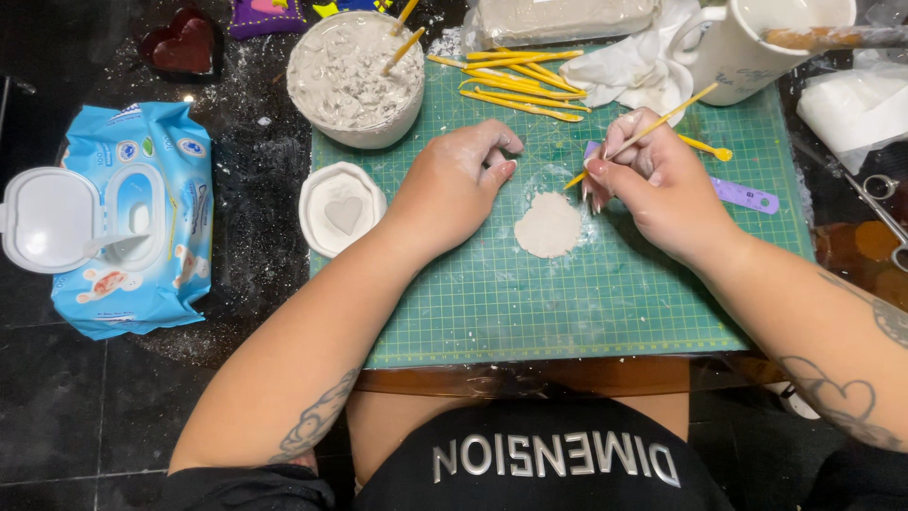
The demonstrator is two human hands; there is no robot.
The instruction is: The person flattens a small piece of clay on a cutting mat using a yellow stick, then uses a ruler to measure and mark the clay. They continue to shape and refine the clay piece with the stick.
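Forearms splayed, right hand (662, 185) gripping stick (641, 134)

Dark glossy tiled floor (57, 407); black speckled tabletop (255, 170) with wooden edge.

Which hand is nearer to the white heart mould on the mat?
Left. The left hand rests on the green mat just right of the white heart mould. The right hand, holding a yellow tool, is farther right, beyond the flat clay disc.
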